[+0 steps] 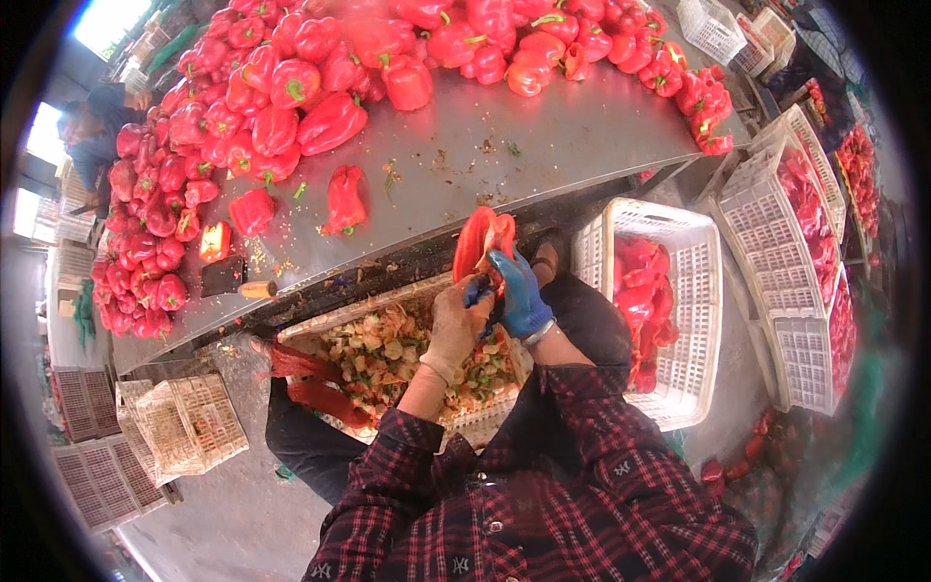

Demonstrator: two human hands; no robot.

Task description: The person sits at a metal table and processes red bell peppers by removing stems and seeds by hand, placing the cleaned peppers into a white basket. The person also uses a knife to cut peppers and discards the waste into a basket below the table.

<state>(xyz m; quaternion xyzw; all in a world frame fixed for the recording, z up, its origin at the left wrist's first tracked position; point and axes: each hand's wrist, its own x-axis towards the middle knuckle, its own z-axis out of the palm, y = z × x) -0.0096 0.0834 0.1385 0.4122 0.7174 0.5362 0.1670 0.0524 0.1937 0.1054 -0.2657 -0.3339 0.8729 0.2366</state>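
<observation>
A red bell pepper, split open, is between my two hands above a crate. My right hand, in a blue glove, holds it from the right side. My left hand, in a pale glove with blue at the fingers, is curled against its lower end; the fingertips are partly hidden. Below my hands, a white plastic crate holds pepper cores, stems and seeds. To my right stands another white plastic crate, with red pepper pieces inside.
A metal table carries a large heap of red bell peppers. On its near left lies a broad-bladed knife with a wooden handle. Filled crates are at the right, stacked crates at the left. Another person is at the far left.
</observation>
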